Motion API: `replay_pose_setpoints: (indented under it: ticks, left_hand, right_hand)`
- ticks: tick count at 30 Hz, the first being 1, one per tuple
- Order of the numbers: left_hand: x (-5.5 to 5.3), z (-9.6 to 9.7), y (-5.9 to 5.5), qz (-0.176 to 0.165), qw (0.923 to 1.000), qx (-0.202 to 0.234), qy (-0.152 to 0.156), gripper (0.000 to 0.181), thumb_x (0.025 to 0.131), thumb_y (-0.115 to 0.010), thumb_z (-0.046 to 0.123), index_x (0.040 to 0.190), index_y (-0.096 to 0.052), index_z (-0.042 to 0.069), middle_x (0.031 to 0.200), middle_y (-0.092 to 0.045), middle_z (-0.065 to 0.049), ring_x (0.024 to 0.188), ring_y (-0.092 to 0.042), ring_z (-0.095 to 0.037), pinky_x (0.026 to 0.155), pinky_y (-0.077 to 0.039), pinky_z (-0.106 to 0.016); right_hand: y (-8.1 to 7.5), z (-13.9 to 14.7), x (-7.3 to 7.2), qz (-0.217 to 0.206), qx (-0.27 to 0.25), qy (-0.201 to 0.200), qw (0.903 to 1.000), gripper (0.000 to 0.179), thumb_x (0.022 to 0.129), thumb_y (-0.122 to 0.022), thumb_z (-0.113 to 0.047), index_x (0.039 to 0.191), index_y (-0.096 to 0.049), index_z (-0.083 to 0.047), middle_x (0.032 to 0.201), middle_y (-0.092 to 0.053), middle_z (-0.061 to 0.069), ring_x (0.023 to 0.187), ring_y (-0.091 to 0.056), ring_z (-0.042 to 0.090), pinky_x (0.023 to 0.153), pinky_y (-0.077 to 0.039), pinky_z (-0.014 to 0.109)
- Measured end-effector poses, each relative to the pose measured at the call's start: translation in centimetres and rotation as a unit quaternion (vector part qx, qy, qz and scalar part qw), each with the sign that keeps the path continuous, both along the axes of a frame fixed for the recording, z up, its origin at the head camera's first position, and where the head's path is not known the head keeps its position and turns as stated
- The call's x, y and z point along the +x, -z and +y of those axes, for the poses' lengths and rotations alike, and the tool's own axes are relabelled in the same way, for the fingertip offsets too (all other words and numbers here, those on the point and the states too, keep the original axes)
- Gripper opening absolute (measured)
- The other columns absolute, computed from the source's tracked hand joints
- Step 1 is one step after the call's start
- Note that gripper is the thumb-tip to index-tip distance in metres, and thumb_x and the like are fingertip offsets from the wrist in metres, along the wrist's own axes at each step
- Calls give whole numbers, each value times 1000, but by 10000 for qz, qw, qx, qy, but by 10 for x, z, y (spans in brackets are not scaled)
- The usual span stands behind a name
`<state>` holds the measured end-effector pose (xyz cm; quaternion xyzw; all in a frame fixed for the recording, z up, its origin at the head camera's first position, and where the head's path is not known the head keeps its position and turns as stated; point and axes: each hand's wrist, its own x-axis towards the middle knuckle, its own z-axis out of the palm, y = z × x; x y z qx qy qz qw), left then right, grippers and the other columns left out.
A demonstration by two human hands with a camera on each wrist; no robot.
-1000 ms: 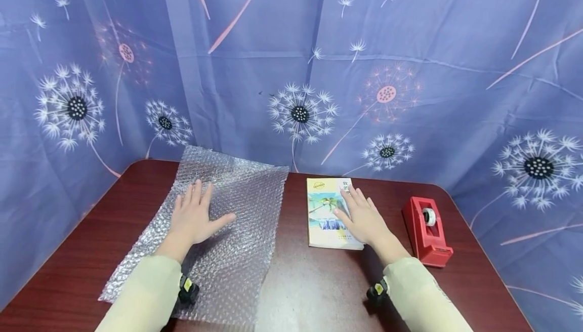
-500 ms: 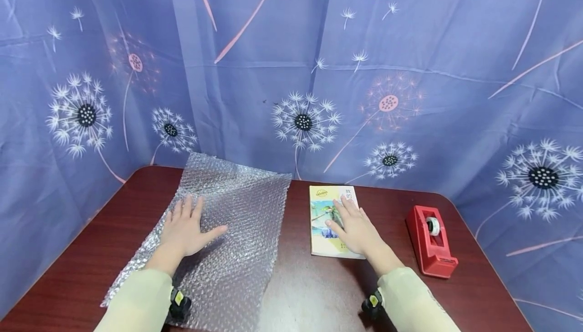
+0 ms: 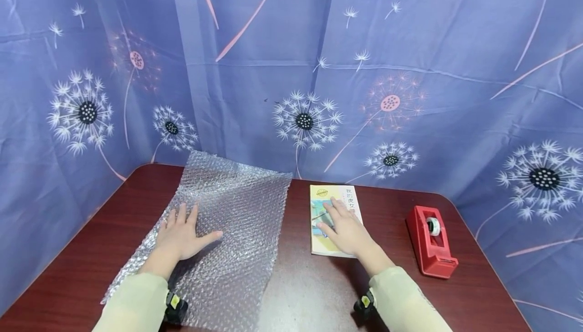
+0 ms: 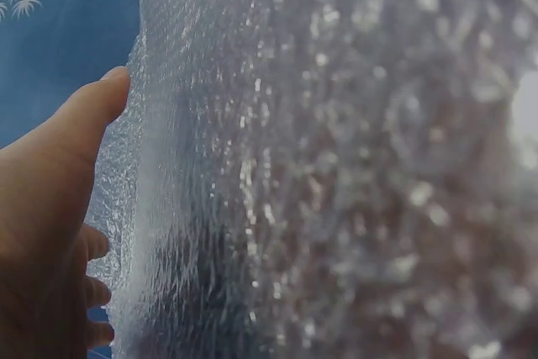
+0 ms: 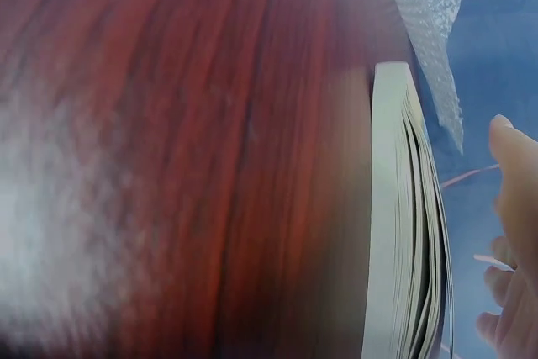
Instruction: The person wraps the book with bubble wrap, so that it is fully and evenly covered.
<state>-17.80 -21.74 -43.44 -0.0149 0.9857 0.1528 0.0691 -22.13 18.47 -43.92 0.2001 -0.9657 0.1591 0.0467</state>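
A sheet of clear bubble wrap lies spread on the left half of the table. Over it hovers my left hand, palm down, thumb pointing right and fingers apart. To the right, a paperback book with a colourful cover lies face up. My right hand is held above the book, fingers extended, hiding part of the cover. In the right wrist view the page edges of the book show, with a gap between them and the right hand. Neither hand holds anything.
A red tape dispenser with a roll of tape stands at the right side of the dark red wooden table. A blue curtain with dandelion prints hangs behind and around the table.
Both hands have drifted left and toward the body; the right hand now covers more of the book's middle. The camera view tilted slightly up. Bubble wrap, book and dispenser stay put.
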Motion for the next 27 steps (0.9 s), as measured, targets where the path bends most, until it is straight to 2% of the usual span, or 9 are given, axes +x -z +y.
replay_pose_setpoints:
  ticks: [6,13,19,27]
  left_hand:
    - [3,-4,3,-176,9998,13,-46,116,77,-42,81,150,-11,-2,152,2,-35,135,3,-59,106,0,-72]
    - [8,-9,7,-132,9999,33,-41,117,75,-42,83,150,-14,-2,151,1,-36,135,2,-60,106,0,-72]
    - [13,-8,4,-134,9999,41,-44,118,73,-47,83,149,-18,-3,151,-1,-37,135,2,-60,106,0,-72]
    - [17,-7,2,-408,9991,56,-96,122,69,-54,81,148,-19,-4,150,2,-38,132,5,-62,104,3,-74]
  right_hand:
    - [1,-10,1,30,59,-225,9997,65,95,-47,-49,143,-40,-6,152,-31,20,139,-29,40,111,-27,57]
    - [-1,-24,3,-81,-14,-374,9993,64,95,-48,-48,144,-40,-8,152,-30,19,140,-28,41,112,-26,56]
    - [0,-37,4,-58,29,-541,9985,63,95,-48,-48,144,-40,-8,152,-31,19,140,-28,38,112,-26,56]
    - [2,-56,4,-149,49,-759,9970,64,96,-45,-49,145,-39,-8,153,-30,17,141,-27,37,113,-25,53]
